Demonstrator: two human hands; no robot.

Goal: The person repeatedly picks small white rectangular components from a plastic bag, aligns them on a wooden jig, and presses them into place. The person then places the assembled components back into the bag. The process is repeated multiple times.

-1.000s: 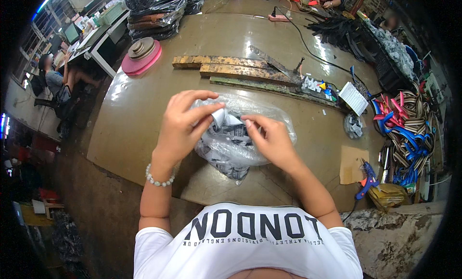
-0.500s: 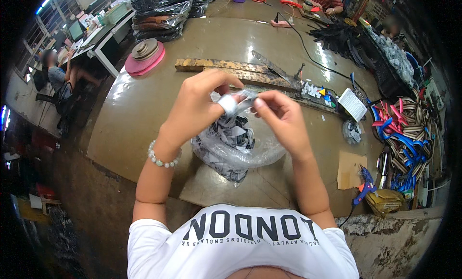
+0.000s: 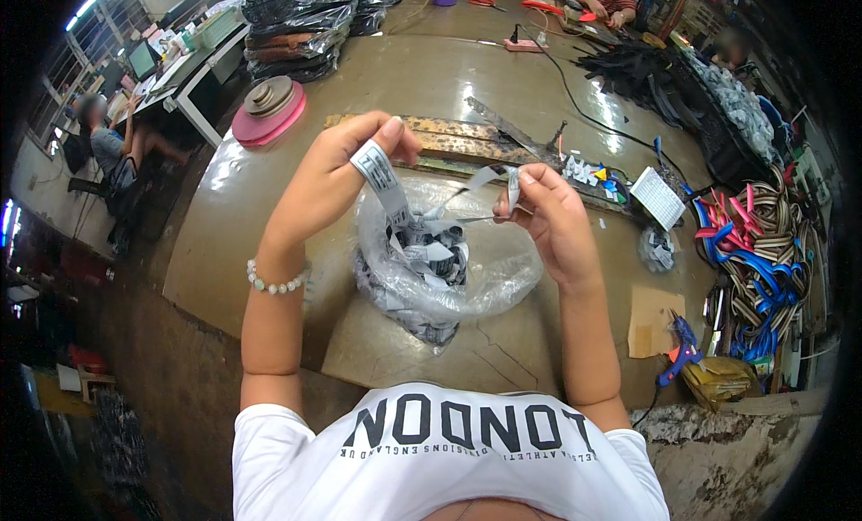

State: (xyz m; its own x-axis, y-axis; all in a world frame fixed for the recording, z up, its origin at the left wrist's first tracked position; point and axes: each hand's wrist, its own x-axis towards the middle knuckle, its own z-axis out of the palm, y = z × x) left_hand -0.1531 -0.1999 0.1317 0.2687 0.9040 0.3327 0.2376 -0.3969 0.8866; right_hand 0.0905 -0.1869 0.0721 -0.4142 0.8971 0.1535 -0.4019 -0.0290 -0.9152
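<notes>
My left hand (image 3: 337, 175) pinches one end of a whitish printed label strip (image 3: 386, 190), which hangs down from the fingers. In my right hand (image 3: 558, 217), thumb and fingers close on another stretch of label strip (image 3: 514, 189); a thin loop of it reaches left toward the bag. Beneath both hands, a clear plastic bag (image 3: 512, 274) lies open on the table, with a tangled heap of black and white label strips (image 3: 431, 262) inside. Whether the two held stretches belong to one strip is hidden in the heap.
Beyond the bag lies a worn yellow wooden bar (image 3: 440, 139) with a metal ruler (image 3: 498, 124). Pink discs (image 3: 269, 117) sit far left. Label scraps (image 3: 593, 172), a glue gun (image 3: 684, 348) and colourful straps (image 3: 763, 269) are right. Another person's hands (image 3: 606, 13) work at the far edge.
My hands have moved apart, the left one up and leftward, the right one slightly right. The strip, bunched between them before, now hangs from the left hand and loops from the right.
</notes>
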